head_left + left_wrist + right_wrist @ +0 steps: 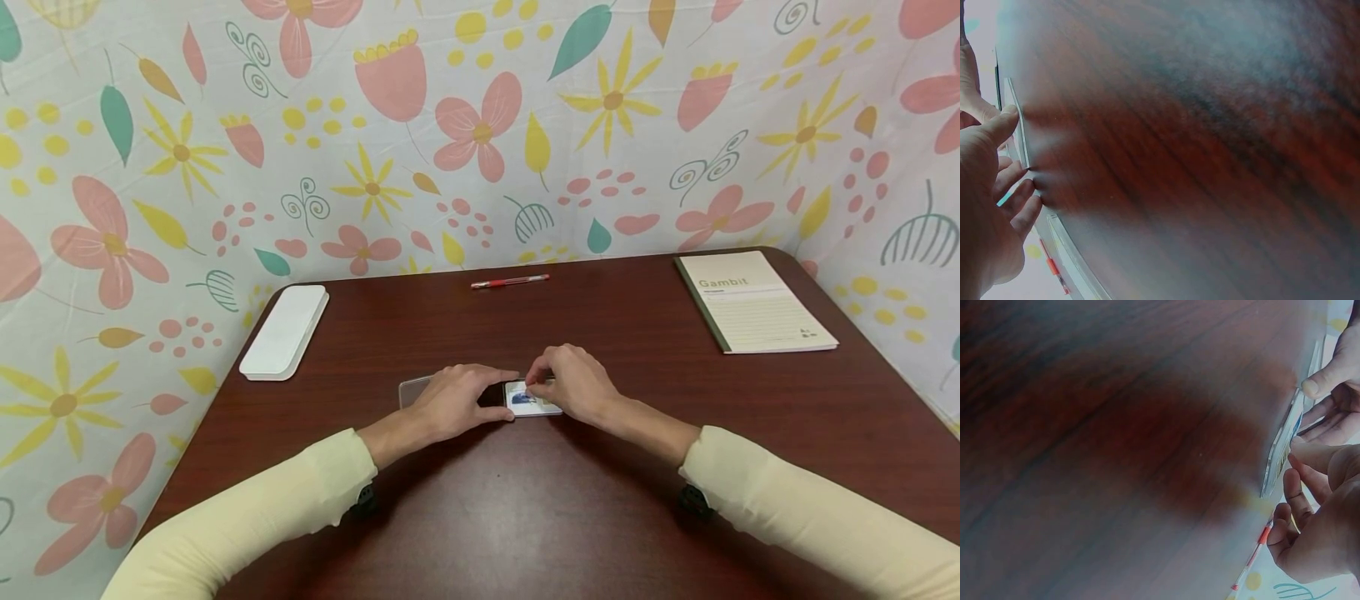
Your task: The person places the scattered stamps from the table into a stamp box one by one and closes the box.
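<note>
A thin flat rectangular piece (525,408), dark at its left and white with a blue picture at its right, lies on the table between both hands. My left hand (453,402) holds it by its long edges, thumb on the near side and fingers on the far side. At its right part, my right hand (576,385) has thumb and index finger brought together on the surface. Whatever sits between those tips is too small to make out. A clear, thin-rimmed flat thing (408,392) shows partly from under the left hand. Its edge (1072,253) also appears in the left wrist view.
A red pen (510,282) lies near the back edge of the dark brown table (495,517). At the back left is a white case (285,332). A notebook (757,300) marked "Gambit" lies at the back right. Flower-patterned cloth (480,133) hangs behind.
</note>
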